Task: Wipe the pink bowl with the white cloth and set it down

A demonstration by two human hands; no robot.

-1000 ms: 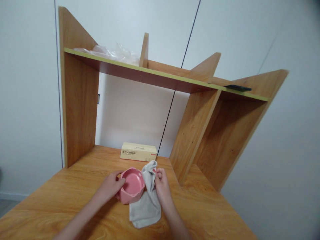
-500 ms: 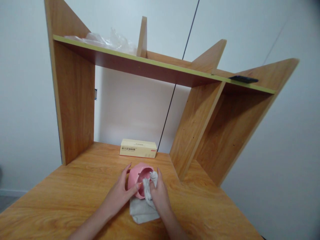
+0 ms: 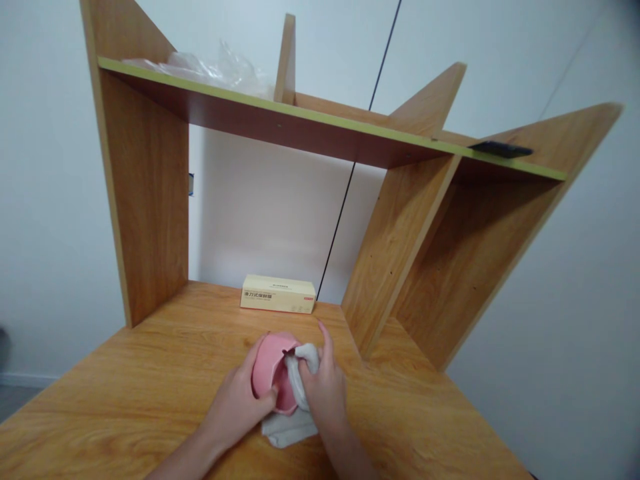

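Note:
A pink bowl-like container with a faceted outside is tipped on its side, its opening facing right. My left hand grips it from the left, thumb over the near rim and fingers behind. My right hand pinches a light grey cloth and presses a bunched part of it against the rim and into the opening. One finger of that hand points up, away from the cloth. The rest of the cloth hangs below the container onto the desk. What lies deep inside the container is hidden.
A cream cardboard box stands on the wooden desk against the wall. Above is a shelf with clear plastic bags on the left and a dark flat object on the right. An upright divider rises at the right.
My left hand has turned the pink container slightly and brought it a little nearer. My right hand has shifted along the rim with the cloth, and one finger has lifted.

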